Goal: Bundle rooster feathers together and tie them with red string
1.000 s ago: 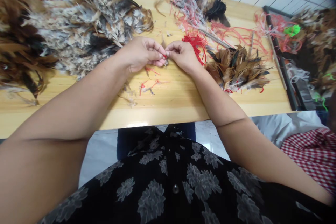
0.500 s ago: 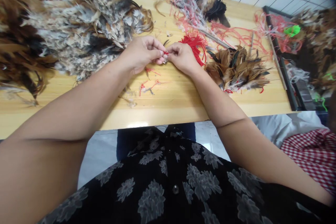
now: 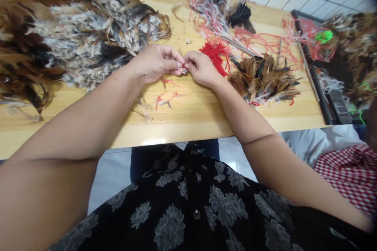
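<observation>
Above the wooden table (image 3: 200, 113), my left hand (image 3: 157, 64) and my right hand (image 3: 202, 67) meet, thumbs and fingertips pinched close together. Between them is a small feather bundle (image 3: 185, 71) with pale quill ends and a bit of red yarn around it. My left fingers grip the bundle; my right fingertips pinch at the red yarn, though most of it is hidden. Beside my right hand lies a pile of cut red yarn (image 3: 216, 57). To the right of that rests a heap of brown feathers (image 3: 263, 78) with red ties at their bases.
A large mound of grey-white and brown feathers (image 3: 97, 31) covers the left side. Pink and white strings (image 3: 210, 13) lie at the back, near a dark feather bunch (image 3: 240, 13). Yarn scraps (image 3: 167, 100) lie in front. A black-edged tray (image 3: 313, 70) stands at right, beside red checked cloth (image 3: 344, 172).
Both hands stay together and have shifted slightly downward in view. My right fingers have curled in closer around the red yarn, and the bundle's pale ends show more plainly.
</observation>
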